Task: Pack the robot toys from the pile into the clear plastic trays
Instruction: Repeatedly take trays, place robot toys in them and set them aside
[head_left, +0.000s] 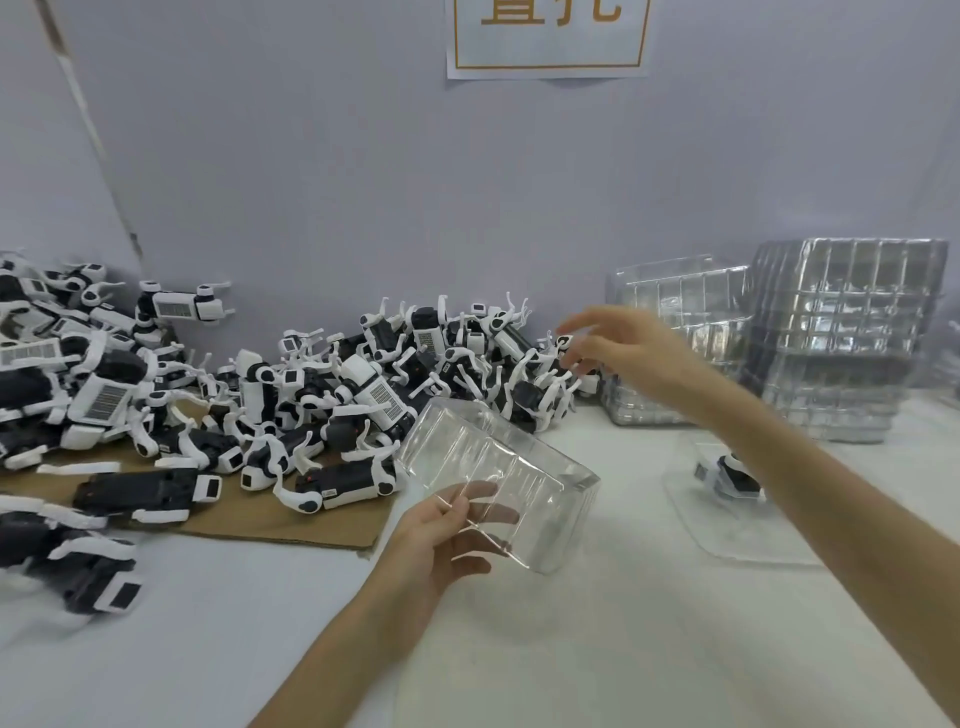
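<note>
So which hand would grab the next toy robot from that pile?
Probably the right hand. It is empty, with fingers spread, stretched out over the right end of the pile of robot toys. The left hand is busy gripping the clear tray by its edge, nearer the person.

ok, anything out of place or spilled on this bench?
Nothing looks damaged. The robot toys lie in a tangled heap, and a few at lower left have spilled off the cardboard sheet onto the table. The left hand holds a clear tray tilted, empty.
</note>
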